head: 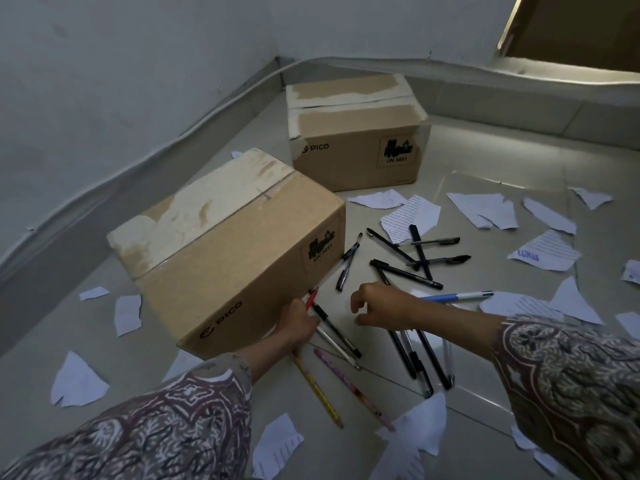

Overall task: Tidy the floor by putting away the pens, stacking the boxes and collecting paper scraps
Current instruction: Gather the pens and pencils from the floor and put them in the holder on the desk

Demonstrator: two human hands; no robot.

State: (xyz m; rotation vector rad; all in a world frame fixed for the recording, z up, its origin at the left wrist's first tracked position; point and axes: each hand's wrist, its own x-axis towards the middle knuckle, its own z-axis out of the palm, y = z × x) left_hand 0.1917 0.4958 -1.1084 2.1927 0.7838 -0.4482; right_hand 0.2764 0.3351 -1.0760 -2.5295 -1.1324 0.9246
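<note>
Left hand (297, 323) pinches black, clear and red pens (327, 329), frame centre; right hand (381, 306) curled, empty. Add black stick pen (347, 261) next, keep tips aligned.

My view is dim and bluish-grey, with no hard shadows anywhere. The brightest patch is a pale sheen on the floor tiles (485, 147) at the upper right, below a warm-toned opening (588, 26) in the corner. The wide lens bends the skirting (138, 161) into a curve, and the patterned sleeves (571, 382) swell at the lower edges. Detail is soft overall; print on the nearer box (242, 244) reads slightly smeared.
</note>
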